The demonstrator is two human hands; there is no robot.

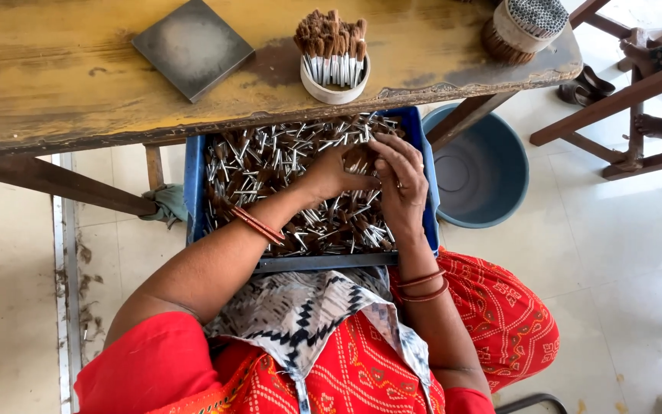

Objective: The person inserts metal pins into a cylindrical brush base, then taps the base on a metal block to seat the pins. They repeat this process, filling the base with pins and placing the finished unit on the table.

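Brush heads (pixel 359 159) bunched between left hand (pixel 329 175) and right hand (pixel 400 180) fingers

Worn yellow wooden workbench (pixel 55 84) across the top of view. On it: a flat square grey metal plate (pixel 191 47), lying tilted to the bench edge. Round white bundle of bristles (pixel 529 23) at the bench's far right corner. Grey-blue round plastic tub (pixel 492 172) on the pale tiled floor (pixel 622 253), beneath the right corner. Dark red wooden frame (pixel 630 100) beyond it. Green rag (pixel 166 203) hangs on the bench brace.
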